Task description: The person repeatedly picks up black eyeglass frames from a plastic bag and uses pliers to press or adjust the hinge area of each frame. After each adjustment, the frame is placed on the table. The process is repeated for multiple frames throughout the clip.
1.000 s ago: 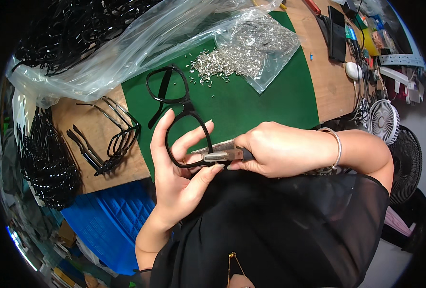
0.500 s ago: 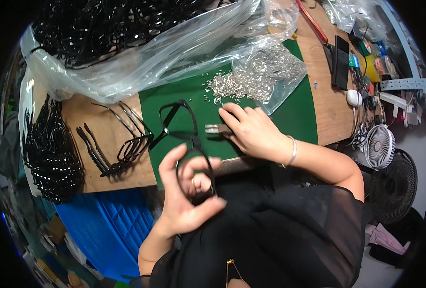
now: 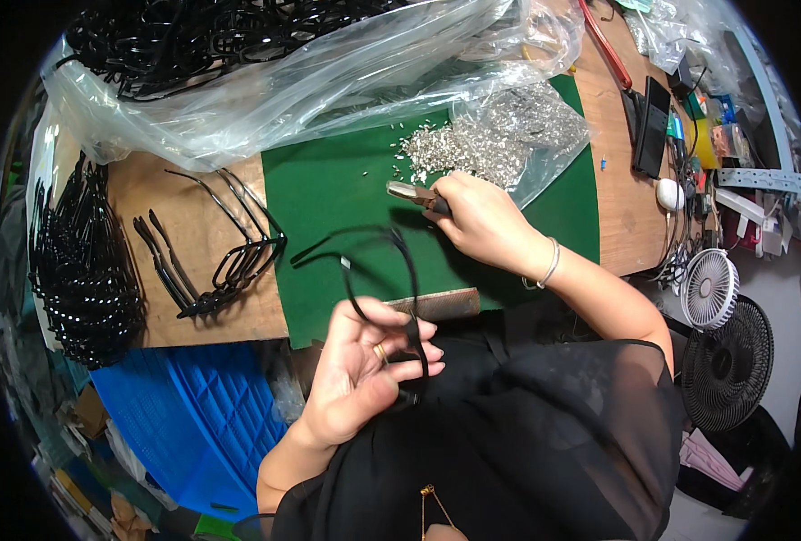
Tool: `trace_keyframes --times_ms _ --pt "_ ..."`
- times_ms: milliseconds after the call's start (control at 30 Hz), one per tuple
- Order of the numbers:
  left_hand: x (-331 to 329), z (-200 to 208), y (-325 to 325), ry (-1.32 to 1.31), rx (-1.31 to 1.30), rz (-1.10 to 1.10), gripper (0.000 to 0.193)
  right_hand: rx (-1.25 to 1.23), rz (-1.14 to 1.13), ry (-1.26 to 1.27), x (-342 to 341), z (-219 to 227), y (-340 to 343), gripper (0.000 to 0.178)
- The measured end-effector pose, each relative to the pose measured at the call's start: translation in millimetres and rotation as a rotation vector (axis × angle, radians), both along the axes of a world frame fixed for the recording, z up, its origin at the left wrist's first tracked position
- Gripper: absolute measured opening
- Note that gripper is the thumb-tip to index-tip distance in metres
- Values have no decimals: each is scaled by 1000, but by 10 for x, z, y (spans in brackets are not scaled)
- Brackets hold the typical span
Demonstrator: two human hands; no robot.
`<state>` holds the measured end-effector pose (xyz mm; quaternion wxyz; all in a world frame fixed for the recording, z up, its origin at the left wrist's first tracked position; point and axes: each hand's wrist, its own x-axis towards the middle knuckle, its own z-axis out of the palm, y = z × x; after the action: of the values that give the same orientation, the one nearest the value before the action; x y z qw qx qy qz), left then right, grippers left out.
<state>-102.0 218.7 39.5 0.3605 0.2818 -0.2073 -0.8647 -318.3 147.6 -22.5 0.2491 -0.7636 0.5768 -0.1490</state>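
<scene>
In the head view, the left hand (image 3: 373,356), at the lower middle of the frame, had its fingers bent around one rim of a black glasses frame (image 3: 413,288), gripping it; the exact contact of the thumb was hard to make out. The glasses frame stood edge-on to the camera in the center of the picture, partly blurred, its far end reaching up and left over a green mat (image 3: 328,189). The right hand (image 3: 480,218), right of center, was closed around the handles of pliers (image 3: 411,192), whose metal nose pointed left, just below a pile of small silvery pieces (image 3: 432,151). More of these pieces lay in a clear bag (image 3: 528,135) at the upper right of the mat. The mat covered the middle of a wooden surface (image 3: 630,225). Left of the mat, other black glasses frames (image 3: 249,261) lay near a dense black bundle (image 3: 85,279). A large plastic sheet (image 3: 238,122) crossed the upper left below a heap of black parts (image 3: 175,41), while a dark phone (image 3: 653,126) lay at the upper right.
</scene>
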Motion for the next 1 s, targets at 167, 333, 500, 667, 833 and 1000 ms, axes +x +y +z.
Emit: trace_keyframes --times_ms 167,333,500,667,833,1000 --pt "-60 177 107 -316 -43 -91 12 -75 83 2 2 -11 -14 15" --pt "-79 179 175 -384 -353 97 34 241 -106 -393 83 500 210 13" --pt "-285 64 117 -576 -565 227 44 243 -203 -1027 373 755 486 13" --pt "-350 6 185 -656 -701 240 49 133 -210 -1078 485 675 525 13" --pt "-328 -1 179 -602 -647 177 47 615 -378 -1262 449 769 499 20" --pt "-286 140 74 -312 -376 108 45 839 -337 -1287 349 909 431 21"
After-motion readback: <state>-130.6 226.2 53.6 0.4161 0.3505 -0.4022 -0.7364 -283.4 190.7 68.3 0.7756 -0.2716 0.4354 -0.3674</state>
